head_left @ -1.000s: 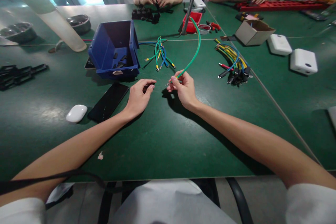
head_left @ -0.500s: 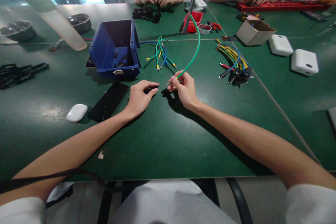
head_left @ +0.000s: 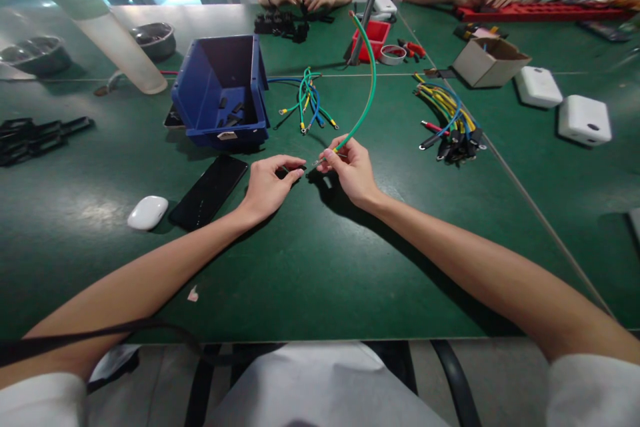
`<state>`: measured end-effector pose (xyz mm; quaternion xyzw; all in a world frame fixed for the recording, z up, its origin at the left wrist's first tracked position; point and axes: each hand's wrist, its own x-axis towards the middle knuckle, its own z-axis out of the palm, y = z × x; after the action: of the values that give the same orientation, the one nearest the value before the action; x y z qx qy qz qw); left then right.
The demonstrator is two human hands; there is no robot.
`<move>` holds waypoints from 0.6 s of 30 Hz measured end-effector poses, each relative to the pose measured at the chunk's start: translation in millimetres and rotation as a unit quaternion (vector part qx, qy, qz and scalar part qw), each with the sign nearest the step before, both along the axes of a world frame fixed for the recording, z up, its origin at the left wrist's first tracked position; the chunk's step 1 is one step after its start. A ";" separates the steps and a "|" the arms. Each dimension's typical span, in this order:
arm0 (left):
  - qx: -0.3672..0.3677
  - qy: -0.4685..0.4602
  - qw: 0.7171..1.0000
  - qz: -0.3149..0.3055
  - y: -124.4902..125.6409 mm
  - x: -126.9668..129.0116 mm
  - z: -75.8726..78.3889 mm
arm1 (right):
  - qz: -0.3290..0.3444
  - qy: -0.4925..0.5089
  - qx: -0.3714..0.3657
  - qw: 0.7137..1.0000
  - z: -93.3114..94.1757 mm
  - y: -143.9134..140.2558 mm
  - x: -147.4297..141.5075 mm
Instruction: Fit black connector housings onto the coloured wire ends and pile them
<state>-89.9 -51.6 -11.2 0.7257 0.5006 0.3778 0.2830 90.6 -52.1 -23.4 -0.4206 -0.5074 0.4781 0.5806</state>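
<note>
My right hand (head_left: pixel 351 171) pinches a long green wire (head_left: pixel 367 90) near its metal end; the wire arcs up and away over the green table (head_left: pixel 320 260). Just to its left, my left hand (head_left: pixel 270 185) holds a small black piece (head_left: pixel 293 169) between thumb and fingers, a finger's width from the wire's tip. A loose bunch of green, blue and yellow wires (head_left: pixel 306 101) lies beyond my hands. A blue bin (head_left: pixel 221 91) holding several small black pieces stands at the back left.
A black phone (head_left: pixel 209 191) and a white mouse-like object (head_left: pixel 147 211) lie left of my hands. A second wire bundle (head_left: pixel 449 121) lies right, with a cardboard box (head_left: pixel 489 60) and white boxes (head_left: pixel 585 119). Two people work across the table.
My left hand has slid right, closing the gap to the wire's tip. The wire's far end has swung up and left.
</note>
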 end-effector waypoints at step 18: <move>0.024 -0.022 0.999 -0.028 1.9 -0.9 -2.6 | 0.012 -0.003 0.021 1.000 -5.6 1.1 -1.2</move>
<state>-90.8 -49.7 -13.8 0.7375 0.4646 0.3978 0.2865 89.4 -51.0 -28.9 -0.4036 -0.5238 0.4733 0.5820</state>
